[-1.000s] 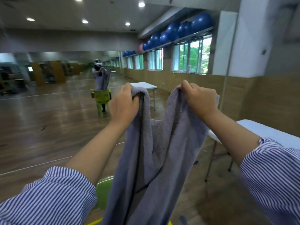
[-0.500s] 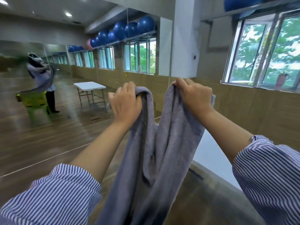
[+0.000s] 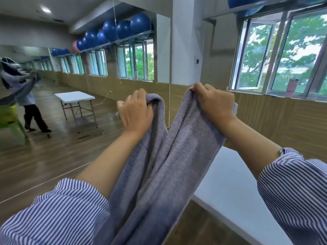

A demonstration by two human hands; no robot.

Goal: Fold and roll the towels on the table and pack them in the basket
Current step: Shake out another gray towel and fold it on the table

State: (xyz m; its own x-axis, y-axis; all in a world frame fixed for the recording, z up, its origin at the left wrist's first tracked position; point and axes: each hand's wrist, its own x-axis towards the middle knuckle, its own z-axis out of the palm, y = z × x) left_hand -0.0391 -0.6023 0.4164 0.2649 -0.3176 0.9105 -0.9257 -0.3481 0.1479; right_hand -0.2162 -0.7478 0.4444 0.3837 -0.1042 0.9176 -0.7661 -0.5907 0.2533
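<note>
Holding the grey towel (image 3: 169, 167) aloft, your left hand (image 3: 136, 112) and right hand (image 3: 215, 101) each clench a top corner (folding not begun); next, lay it on the white table (image 3: 228, 175).

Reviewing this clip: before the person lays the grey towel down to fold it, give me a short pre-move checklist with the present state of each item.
1. Left hand grips a top corner of the grey towel: ok.
2. Right hand grips the other top corner: ok.
3. Towel spread flat between the hands: not ok, it sags in bunched folds.
4. White table within view for laying down: ok, at lower right.
5. Towel's lower edge hanging free: cannot tell, out of frame.
6. Basket located: cannot tell, not visible.
</note>
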